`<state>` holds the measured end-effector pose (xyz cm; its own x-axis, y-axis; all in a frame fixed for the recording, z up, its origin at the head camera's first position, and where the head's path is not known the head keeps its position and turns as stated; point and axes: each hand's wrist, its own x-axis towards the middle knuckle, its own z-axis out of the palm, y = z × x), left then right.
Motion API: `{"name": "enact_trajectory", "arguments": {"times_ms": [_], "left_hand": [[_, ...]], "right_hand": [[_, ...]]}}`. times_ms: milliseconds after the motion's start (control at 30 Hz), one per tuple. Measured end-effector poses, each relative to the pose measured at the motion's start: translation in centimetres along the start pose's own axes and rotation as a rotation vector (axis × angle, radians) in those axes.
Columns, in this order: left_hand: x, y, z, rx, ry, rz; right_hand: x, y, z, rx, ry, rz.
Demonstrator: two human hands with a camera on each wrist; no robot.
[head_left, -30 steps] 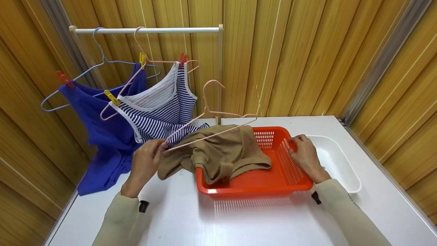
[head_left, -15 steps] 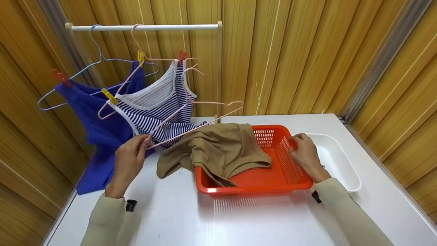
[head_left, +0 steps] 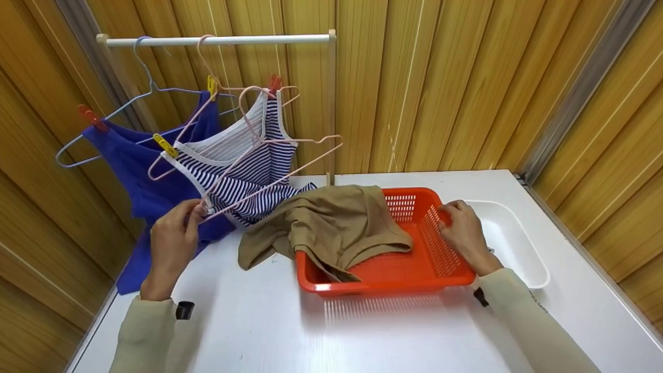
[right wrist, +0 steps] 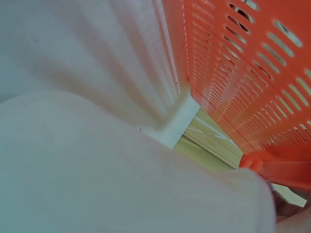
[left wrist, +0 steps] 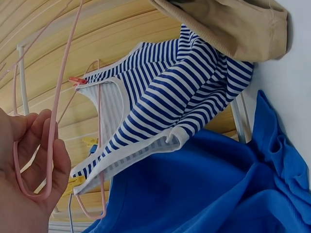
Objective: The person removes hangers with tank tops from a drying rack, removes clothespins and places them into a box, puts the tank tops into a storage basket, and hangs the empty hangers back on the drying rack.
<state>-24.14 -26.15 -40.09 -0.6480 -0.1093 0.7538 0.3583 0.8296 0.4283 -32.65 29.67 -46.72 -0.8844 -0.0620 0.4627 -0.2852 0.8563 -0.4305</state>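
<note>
My left hand pinches one end of a pink wire hanger, holding it up in front of the striped tank top. In the left wrist view the fingers are curled round the hanger's looped end. My right hand grips the right rim of a red plastic basket, raised a little at that side. A brown garment lies over the basket's left side, partly hanging outside onto the table. In the right wrist view the basket's slotted wall and part of my right hand show.
Behind on the left, a rack with a white rod carries the striped top and a blue garment on hangers, fixed with red and yellow clothespins. A white tray is right of the basket on the white table.
My left hand has carried the pink hanger left and away from the brown garment. A fold of that garment has dropped into the basket. My right hand stays on the rim.
</note>
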Motion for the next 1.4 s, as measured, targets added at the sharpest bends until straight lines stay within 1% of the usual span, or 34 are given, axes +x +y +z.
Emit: {"name": "enact_trajectory", "arguments": {"times_ms": [267, 467, 600, 833, 1000, 1167, 1400], "left_hand": [[0.3, -0.3, -0.9, 0.018, 0.028, -0.048], [1.0, -0.1, -0.9, 0.023, 0.040, -0.073], [1.8, 0.2, -0.5, 0.018, 0.057, -0.086], [3.4, 1.4, 0.2, 0.012, 0.078, -0.120], [4.8, 2.4, 0.8, 0.018, 0.077, -0.146], [6.1, 3.3, 1.8, -0.001, 0.076, -0.156], [7.3, 4.2, 3.2, 0.012, 0.083, -0.154]], "right_hand": [[0.0, 0.0, 0.1, -0.012, 0.009, -0.017], [-0.1, 0.0, 0.1, -0.011, 0.007, -0.017], [-0.1, 0.0, 0.0, -0.002, 0.009, -0.012], [-0.1, 0.0, 0.0, -0.005, 0.008, -0.003], [0.0, 0.0, 0.0, -0.008, -0.002, 0.002], [0.0, -0.1, -0.1, 0.001, -0.010, 0.017], [0.0, -0.1, 0.0, -0.014, 0.012, -0.023]]}}
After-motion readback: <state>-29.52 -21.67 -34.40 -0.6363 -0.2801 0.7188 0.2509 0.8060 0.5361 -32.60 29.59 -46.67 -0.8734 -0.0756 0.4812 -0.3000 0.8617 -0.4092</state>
